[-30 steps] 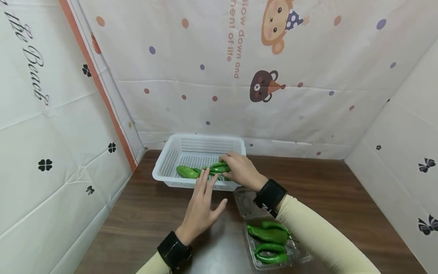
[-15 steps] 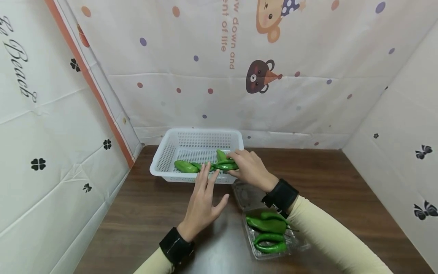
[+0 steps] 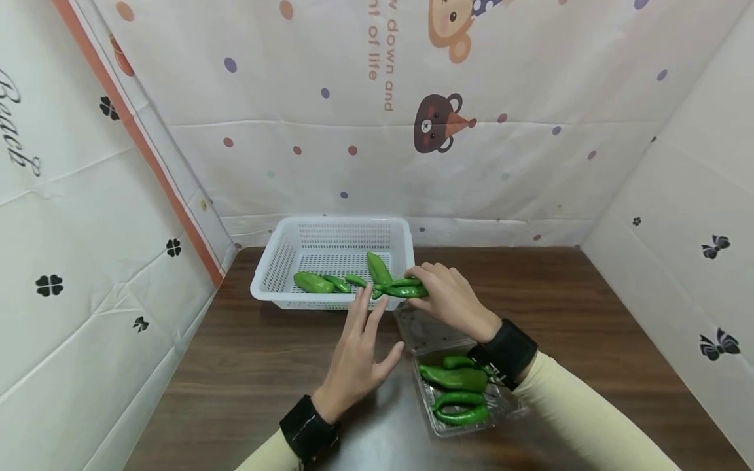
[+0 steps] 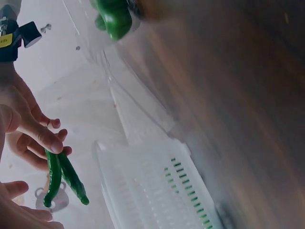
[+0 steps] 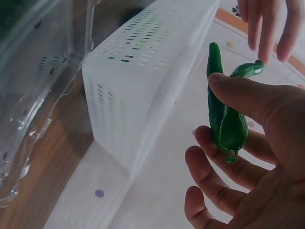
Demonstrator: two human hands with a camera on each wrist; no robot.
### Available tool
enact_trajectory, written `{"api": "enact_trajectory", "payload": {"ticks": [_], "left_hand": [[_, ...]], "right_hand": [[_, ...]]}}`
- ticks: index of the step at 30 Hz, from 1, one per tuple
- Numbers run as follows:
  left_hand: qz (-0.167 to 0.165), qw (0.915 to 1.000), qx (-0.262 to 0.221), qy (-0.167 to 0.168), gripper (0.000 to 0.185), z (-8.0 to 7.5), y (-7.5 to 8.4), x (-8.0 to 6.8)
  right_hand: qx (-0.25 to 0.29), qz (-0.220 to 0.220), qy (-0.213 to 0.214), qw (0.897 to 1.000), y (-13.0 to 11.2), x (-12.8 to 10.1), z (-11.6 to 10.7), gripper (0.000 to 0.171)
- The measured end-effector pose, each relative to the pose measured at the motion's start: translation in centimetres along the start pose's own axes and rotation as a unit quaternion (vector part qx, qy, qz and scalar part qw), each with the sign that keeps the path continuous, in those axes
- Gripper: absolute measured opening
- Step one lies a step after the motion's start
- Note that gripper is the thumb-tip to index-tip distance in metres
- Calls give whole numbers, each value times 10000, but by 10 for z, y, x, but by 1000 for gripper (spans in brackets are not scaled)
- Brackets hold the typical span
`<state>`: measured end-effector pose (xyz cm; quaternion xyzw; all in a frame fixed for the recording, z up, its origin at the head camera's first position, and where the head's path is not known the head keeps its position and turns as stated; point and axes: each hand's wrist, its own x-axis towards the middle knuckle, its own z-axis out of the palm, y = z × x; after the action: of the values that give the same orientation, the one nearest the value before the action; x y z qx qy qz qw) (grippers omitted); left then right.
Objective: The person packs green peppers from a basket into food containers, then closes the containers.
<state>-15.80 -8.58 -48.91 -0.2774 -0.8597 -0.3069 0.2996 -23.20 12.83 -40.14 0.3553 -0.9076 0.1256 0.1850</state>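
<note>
1. Head view: I logged the right hand (image 3: 450,294) at the right front corner of a white basket (image 3: 285,297), thumb and fingers pinching two green peppers (image 3: 406,290).
2. Right wrist view: the pair lay side by side in that grip, one straight, one bent at the tip.
3. Left hand (image 3: 356,363) held nothing; its fingers were straight and spread wide, near the tips of the held pair. I could not tell whether they touched.
4. Inside the basket I noted a broad light-green pepper (image 3: 314,282) at left, a slim pepper (image 3: 337,283) beside it, and a long pepper (image 3: 379,268) lying aslant toward the right end.
5. Clear plastic box (image 3: 450,430), lid (image 3: 424,327) folded open toward the basket, held more peppers (image 3: 453,378) on the brown table (image 3: 247,379).
</note>
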Motion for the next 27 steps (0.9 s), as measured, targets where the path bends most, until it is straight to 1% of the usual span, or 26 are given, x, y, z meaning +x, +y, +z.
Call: {"api": "enact_trajectory", "payload": {"ticks": [6, 10, 13, 17, 21, 24, 27], "left_hand": [[89, 9999, -53, -78, 80, 4, 10, -2], [163, 9998, -90, -75, 81, 8, 17, -4], [234, 9996, -123, -103, 83, 10, 21, -7], [296, 9991, -191, -227, 86, 15, 26, -11], [353, 9984, -259, -357, 87, 20, 32, -17], [424, 9981, -272, -351, 91, 23, 35, -18], [447, 9981, -265, -317, 95, 26, 38, -16]], "right_hand": [[-9, 234, 69, 9997, 3, -19, -11, 45], [16, 279, 63, 9996, 6, -32, -14, 45], [54, 308, 58, 9995, 8, -44, -15, 46], [110, 378, 124, 9991, 11, -60, -13, 50], [213, 572, 95, 9981, 10, -77, -9, 52], [220, 771, 0, 9968, 9, -86, -8, 54], [124, 868, -62, 9961, 10, -92, -10, 54]]}}
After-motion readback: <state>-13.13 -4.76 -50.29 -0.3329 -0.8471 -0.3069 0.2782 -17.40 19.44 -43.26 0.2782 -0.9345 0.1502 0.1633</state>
